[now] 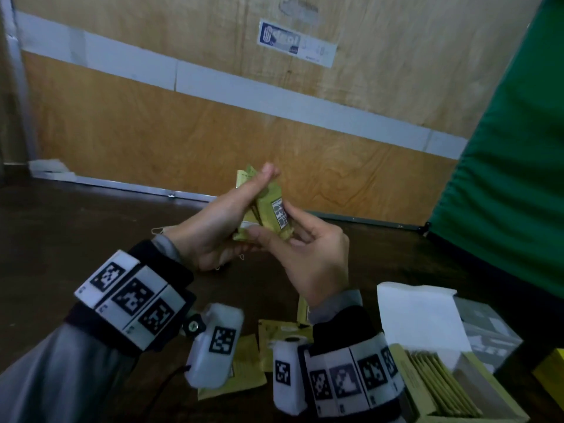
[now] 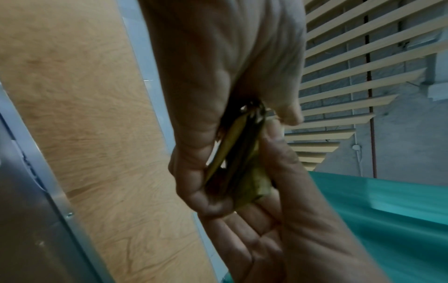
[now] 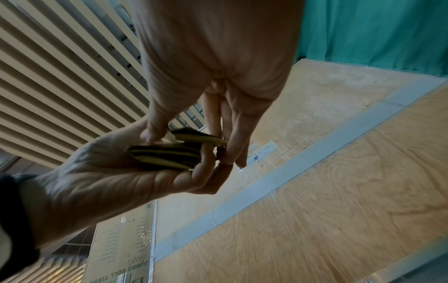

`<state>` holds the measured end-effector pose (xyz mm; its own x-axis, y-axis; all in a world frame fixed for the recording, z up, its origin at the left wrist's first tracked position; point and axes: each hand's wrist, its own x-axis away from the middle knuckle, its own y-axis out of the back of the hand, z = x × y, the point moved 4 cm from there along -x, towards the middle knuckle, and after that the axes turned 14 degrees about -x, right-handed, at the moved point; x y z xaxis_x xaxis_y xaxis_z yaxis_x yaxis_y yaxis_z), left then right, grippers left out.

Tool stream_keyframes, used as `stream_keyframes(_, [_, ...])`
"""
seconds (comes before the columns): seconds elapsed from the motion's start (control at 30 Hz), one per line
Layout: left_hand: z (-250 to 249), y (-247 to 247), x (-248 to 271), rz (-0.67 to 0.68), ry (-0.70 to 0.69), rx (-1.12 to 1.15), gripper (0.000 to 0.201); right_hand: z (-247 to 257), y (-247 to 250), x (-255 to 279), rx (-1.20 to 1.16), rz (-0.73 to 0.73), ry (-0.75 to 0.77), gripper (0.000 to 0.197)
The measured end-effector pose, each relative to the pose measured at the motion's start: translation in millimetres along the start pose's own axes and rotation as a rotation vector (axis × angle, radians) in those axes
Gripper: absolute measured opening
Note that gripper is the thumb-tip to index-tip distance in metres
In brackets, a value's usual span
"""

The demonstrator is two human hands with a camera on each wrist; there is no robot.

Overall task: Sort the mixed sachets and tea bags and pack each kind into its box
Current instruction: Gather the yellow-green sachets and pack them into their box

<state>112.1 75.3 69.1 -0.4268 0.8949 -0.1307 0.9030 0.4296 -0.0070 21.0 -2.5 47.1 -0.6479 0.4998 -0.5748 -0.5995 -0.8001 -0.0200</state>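
Note:
A small stack of olive-green tea bag sachets (image 1: 270, 213) is held up above the dark table between both hands. My left hand (image 1: 213, 227) grips the stack from the left, thumb along its top edge. My right hand (image 1: 308, 248) pinches the front sachet from the right with thumb and fingers. The left wrist view shows the sachets (image 2: 238, 153) edge-on between both palms. In the right wrist view the sachet stack (image 3: 169, 153) lies squeezed between the fingers. An open box (image 1: 442, 389) at the lower right holds a row of yellow-green sachets standing upright.
Several loose yellow sachets (image 1: 274, 334) lie on the dark table (image 1: 76, 227) below my wrists. A white open lid (image 1: 418, 312) and a grey box (image 1: 488, 331) stand at the right. A plywood wall (image 1: 213, 117) rises behind, a green curtain (image 1: 512, 166) at right.

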Motion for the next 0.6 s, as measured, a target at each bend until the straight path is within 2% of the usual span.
stream_keyframes(0.07, [1, -5, 0, 0.052, -0.011, -0.032, 0.062, 2, 3, 0, 0.01, -0.022, 0.028, 0.035])
stream_keyframes(0.13, [2, -6, -1, 0.047, -0.012, -0.013, 0.061, 2, 2, -1, 0.014, -0.032, 0.031, 0.036])
stream_keyframes(0.17, [3, -4, -2, 0.039, -0.01, -0.004, 0.058, 1, 1, -2, 0.02, -0.012, 0.035, 0.04])
stream_keyframes(0.27, [3, 1, -3, 0.026, 0.014, 0.027, 0.04, 2, -4, -1, 0.089, 0.009, 0.095, 0.067])
stream_keyframes(0.3, [3, 2, -3, 0.031, 0.023, 0.037, 0.038, 2, -4, 0, 0.092, 0.007, 0.12, 0.068])
stream_keyframes(0.4, [1, 6, -3, 0.002, 0.01, 0.07, 0.031, 6, -4, 1, 0.123, 0.002, 0.168, 0.06])
stream_keyframes(0.53, [1, 8, -2, -0.083, -0.038, -0.006, 0.049, 1, 5, -2, 0.107, -0.077, 0.075, 0.049])
stream_keyframes(0.6, [0, 7, -1, -0.104, -0.049, -0.044, 0.041, -2, 9, -4, 0.041, -0.107, 0.047, 0.039])
